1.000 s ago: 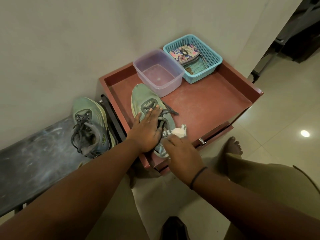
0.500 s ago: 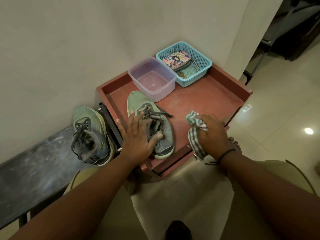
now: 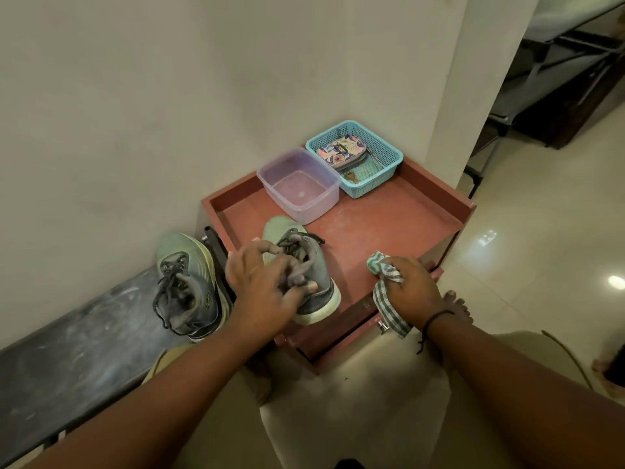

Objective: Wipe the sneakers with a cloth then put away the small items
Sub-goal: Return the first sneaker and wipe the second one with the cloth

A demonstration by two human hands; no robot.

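The left hand [image 3: 262, 286] covers the collar and part of the laces of the sneaker [image 3: 304, 265] under its fingers. The right hand [image 3: 411, 291] hides the middle of the checked cloth [image 3: 389, 299]; its fingertips are out of sight. Small items in the blue basket [image 3: 389, 147] are too small to identify.

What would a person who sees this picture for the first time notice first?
First the two hands: the left hand grips a green sneaker on the red table, and the right hand holds a checked cloth at the table's near edge. A second sneaker stands on the dark bench to the left.
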